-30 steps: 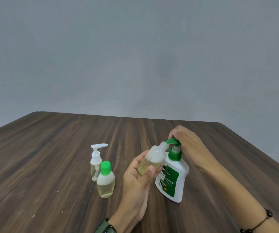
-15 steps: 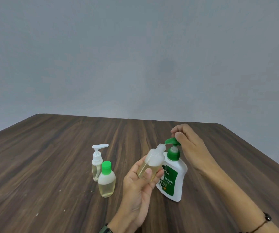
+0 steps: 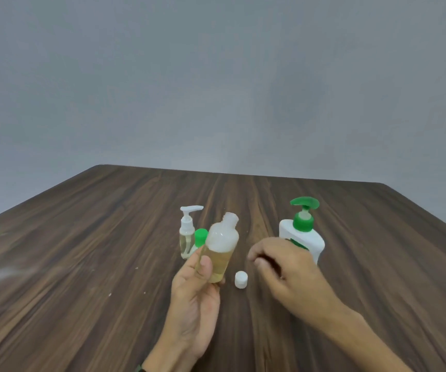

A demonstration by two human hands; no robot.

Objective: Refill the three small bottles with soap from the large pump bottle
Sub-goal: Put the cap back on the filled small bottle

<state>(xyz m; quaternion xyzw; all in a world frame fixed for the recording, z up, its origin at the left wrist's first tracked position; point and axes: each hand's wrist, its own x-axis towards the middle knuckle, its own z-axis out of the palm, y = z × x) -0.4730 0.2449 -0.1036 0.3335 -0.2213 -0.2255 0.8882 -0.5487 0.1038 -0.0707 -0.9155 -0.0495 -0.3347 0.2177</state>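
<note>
On dark wood table [image 3: 82, 264], grey wall [image 3: 216, 76] behind.

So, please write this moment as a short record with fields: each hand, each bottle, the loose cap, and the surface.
left hand: grips the open small bottle, tilted, no cap, partly filled with yellowish soap
right hand: empty, fingers loosely curled, above the table near the white cap
white cap: loose on the table
large pump bottle: upright, untouched
small pump bottle: upright
green-capped bottle: partly hidden behind the held bottle
</note>
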